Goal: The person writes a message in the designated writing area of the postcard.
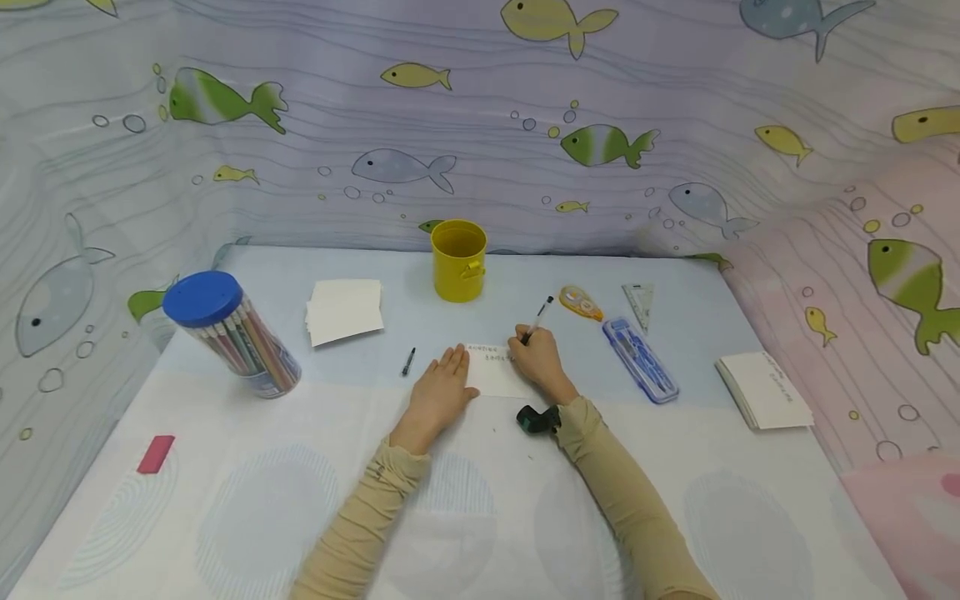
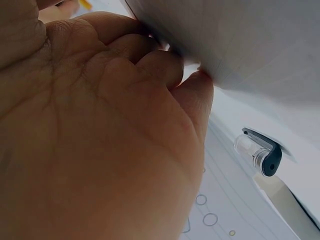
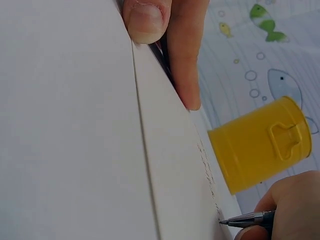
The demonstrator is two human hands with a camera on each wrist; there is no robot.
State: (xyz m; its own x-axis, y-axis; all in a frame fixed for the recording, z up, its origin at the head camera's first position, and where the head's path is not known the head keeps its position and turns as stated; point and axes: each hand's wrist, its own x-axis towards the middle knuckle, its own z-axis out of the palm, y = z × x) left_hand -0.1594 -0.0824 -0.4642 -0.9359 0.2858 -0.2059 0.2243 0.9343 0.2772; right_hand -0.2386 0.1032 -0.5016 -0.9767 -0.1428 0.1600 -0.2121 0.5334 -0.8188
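Observation:
My right hand (image 1: 538,357) grips a pen (image 1: 543,309) with a clear barrel. In the right wrist view its metal tip (image 3: 231,222) meets a white card (image 1: 497,382), at the end of a row of small handwriting. Two lines of writing run across the upper part of the card. Flat on the card's left side rests my left hand (image 1: 441,388), fingers extended and thumb toward the card. Left of that hand lies a pen cap (image 1: 408,362), with its dark clip and clear end visible in the left wrist view.
A yellow bucket (image 1: 459,275) stands behind the card. Blank cards (image 1: 347,310), a blue-lidded pencil tub (image 1: 247,342) and a red block (image 1: 156,454) lie left. Rightward are correction tape (image 1: 581,302), a set square (image 1: 640,303), a blue case (image 1: 640,360) and a written card stack (image 1: 767,392).

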